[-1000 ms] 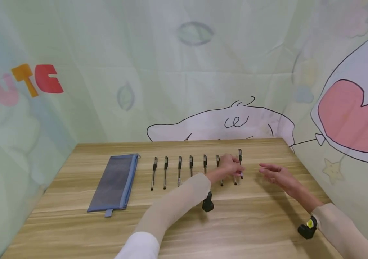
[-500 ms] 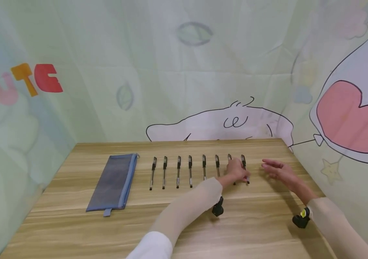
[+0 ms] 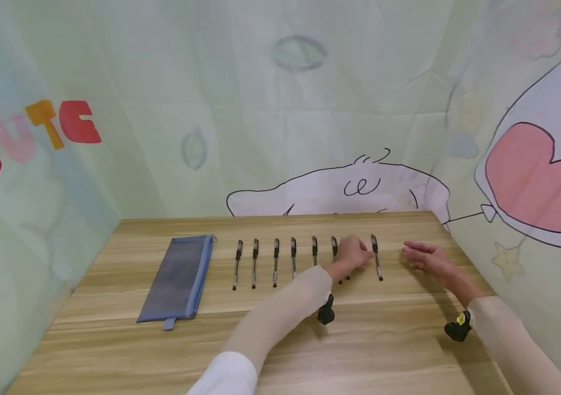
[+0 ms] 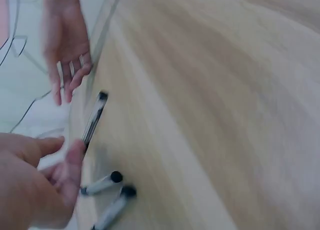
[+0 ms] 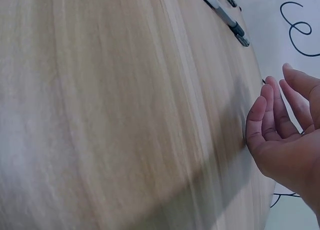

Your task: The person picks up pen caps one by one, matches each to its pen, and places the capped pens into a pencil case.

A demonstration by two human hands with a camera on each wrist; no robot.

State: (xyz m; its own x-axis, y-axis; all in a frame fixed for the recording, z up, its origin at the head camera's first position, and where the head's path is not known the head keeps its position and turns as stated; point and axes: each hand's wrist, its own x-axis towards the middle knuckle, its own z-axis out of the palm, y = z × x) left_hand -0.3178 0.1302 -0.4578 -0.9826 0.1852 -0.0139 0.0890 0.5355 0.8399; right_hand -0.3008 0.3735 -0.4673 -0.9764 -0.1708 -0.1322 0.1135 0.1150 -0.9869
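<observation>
Several black-capped pens with clear barrels lie side by side in a row on the wooden table. My left hand (image 3: 353, 254) is low over the right part of the row and hides most of one pen. In the left wrist view its thumb and forefinger (image 4: 75, 155) stand apart with nothing between them. Just right of that hand lies the rightmost pen (image 3: 376, 258), tilted slightly. My right hand (image 3: 428, 259) hovers beyond this pen, palm turned inward, fingers loosely bent and holding nothing; the right wrist view shows the same hand (image 5: 285, 125) over the table's far side.
A grey mesh zip pouch (image 3: 177, 280) with blue edging lies flat left of the pens. The wooden table (image 3: 359, 340) ends at a printed curtain (image 3: 201, 109) behind and to the right. The leftmost pen (image 3: 237, 265) lies nearest the pouch.
The rightmost pen, slanted farther back at first, has been set down nearer and slightly right. My left hand has let go of it and shifted left. The right hand has barely moved.
</observation>
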